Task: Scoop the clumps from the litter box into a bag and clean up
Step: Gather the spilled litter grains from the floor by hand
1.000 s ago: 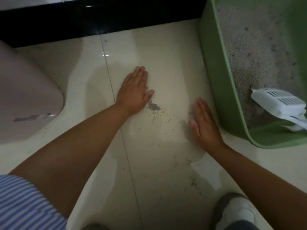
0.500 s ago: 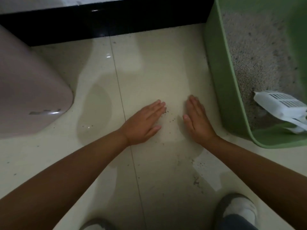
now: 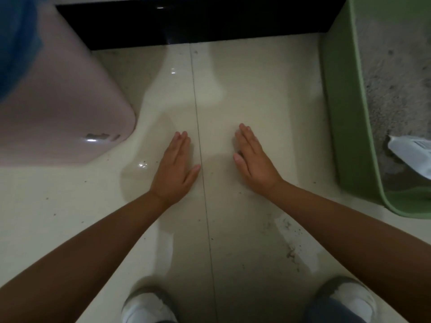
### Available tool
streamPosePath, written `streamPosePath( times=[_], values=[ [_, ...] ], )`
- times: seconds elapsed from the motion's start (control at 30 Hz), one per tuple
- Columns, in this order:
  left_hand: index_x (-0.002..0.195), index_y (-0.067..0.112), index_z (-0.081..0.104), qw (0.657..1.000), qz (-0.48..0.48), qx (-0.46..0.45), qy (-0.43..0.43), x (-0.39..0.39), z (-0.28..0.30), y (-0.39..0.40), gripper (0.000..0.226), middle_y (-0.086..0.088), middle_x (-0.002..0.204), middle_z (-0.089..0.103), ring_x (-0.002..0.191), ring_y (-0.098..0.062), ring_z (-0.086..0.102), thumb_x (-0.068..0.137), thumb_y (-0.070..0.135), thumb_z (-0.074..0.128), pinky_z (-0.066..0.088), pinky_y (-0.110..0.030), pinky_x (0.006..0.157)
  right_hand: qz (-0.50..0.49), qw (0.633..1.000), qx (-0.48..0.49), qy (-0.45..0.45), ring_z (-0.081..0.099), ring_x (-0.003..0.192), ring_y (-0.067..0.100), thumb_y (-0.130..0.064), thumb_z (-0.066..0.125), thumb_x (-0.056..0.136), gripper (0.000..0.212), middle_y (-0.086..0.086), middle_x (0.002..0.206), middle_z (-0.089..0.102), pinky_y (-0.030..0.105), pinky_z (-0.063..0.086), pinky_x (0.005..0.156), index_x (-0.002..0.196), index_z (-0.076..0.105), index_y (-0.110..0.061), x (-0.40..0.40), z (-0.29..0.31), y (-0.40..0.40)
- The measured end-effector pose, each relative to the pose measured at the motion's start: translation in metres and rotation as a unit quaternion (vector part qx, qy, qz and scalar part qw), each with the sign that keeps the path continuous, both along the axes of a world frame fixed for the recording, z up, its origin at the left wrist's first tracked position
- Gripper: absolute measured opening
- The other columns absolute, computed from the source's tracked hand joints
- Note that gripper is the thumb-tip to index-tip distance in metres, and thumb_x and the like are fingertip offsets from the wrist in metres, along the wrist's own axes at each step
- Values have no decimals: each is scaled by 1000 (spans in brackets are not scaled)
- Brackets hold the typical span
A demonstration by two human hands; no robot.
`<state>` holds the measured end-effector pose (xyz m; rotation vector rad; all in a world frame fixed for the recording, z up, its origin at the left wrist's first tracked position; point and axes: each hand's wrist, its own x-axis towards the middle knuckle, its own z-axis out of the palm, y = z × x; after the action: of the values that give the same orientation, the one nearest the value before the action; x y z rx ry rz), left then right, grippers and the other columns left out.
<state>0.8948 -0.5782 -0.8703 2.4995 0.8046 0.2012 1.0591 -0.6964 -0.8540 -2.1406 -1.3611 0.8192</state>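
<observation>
Hands lie flat on the floor [image 3: 245, 89], fingers straight, holding nothing: left hand [image 3: 173, 170] and right hand [image 3: 253, 159] near each other. Green litter box [image 3: 342, 127] sits to the right, white scoop [image 3: 410, 155] inside it.

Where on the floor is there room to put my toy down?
Bare tile lies beyond both hands, between the pink bin and green litter box. It is crowded nearer: left hand, right hand, then scattered litter grains beside the right forearm.
</observation>
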Motion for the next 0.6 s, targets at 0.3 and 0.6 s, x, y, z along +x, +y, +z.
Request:
streamPosePath(
  times=[0.3, 0.6],
  values=[
    [126, -6, 34, 983, -149, 105, -26, 63, -12, -44, 74, -29, 126, 54, 125, -37, 40, 80, 52, 38, 40, -39, 102, -157, 985, -57, -37, 7, 145, 21, -31, 21, 85, 66, 14, 155, 10, 8, -2, 106, 144, 19, 0, 50, 15, -53],
    [133, -15, 39, 996, -68, 40, 32, 111, -8, -53, 69, -30, 140, 39, 132, -43, 36, 87, 36, 31, 6, -30, 111, -196, 979, -53, -5, 7, 132, 6, -28, 24, 85, 64, 17, 154, 14, -10, -8, 98, 142, 23, 3, 41, 15, -92]
  ],
)
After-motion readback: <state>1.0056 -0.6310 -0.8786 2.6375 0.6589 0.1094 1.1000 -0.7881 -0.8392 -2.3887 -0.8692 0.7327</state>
